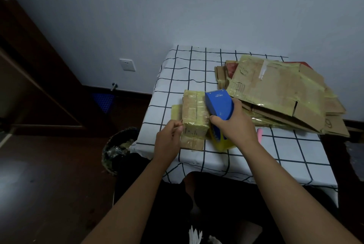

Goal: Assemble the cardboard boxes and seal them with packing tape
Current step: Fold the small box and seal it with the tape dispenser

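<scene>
A small cardboard box (pixel 195 114), wrapped in yellowish tape, stands near the left front of a table covered by a white cloth with a black grid (pixel 291 151). The left hand (pixel 167 141) pinches the box's near left edge between thumb and fingers, while the right hand (pixel 234 125) grasps a blue tape dispenser (pixel 219 104) with a yellow tape roll (pixel 217 139) under it, its front end touching the box's right side. A pile of flattened cardboard boxes (pixel 279 92) lies at the table's far right, and a waste bin (pixel 118 149) holding tape scraps stands on the dark floor just left of the table.
</scene>
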